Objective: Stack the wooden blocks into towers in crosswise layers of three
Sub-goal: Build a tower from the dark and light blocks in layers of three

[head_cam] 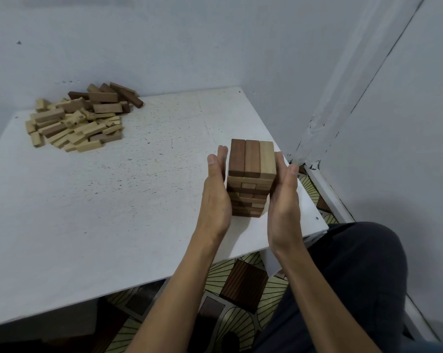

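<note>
Flat-pressing tower (251, 161): left hand (215, 197), right hand (284, 207)

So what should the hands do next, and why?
Probably ease the left hand and right hand straight off the tower: its top layer already has three blocks side by side, and more blocks wait in the loose pile across the table.

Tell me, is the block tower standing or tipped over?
Upright. The tower stands straight on the table, its top level, left hand and right hand flanking it.
</note>
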Motion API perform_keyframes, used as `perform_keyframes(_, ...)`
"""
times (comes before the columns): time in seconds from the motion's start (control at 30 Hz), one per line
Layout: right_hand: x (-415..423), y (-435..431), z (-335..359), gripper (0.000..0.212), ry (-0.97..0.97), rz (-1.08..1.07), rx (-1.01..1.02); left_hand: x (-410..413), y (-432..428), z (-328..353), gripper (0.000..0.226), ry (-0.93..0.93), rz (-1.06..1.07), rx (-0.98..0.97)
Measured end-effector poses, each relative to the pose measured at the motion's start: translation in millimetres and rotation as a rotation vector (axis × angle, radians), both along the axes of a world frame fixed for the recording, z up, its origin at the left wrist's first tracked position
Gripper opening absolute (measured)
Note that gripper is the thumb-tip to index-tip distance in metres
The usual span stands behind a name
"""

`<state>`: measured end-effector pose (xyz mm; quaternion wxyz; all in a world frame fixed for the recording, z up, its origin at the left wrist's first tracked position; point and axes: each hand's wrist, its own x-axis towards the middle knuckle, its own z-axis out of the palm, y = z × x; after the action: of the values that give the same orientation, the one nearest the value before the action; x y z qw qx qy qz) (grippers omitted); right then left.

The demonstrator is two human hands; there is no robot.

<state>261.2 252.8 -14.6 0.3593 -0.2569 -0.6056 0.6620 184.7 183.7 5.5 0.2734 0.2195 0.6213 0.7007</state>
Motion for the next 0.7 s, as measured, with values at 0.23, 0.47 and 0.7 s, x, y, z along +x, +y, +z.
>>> perform_keyframes(0.23,-3,-8,4,0.086,0.014,0.032,-0.054,4,-1,5,0.07,0.081,-0.052,0.003)
perform_keyframes(0.47,-2,-11,6,0.086,-0.02,0.054,-0.05,5,-1,7,0.072,0.087,-0.058,0.012)
perform_keyframes(0.7,2,-6,12,0.096,-0.064,0.005,0.035,1,-2,12,0.076,0.072,-0.029,-0.017)
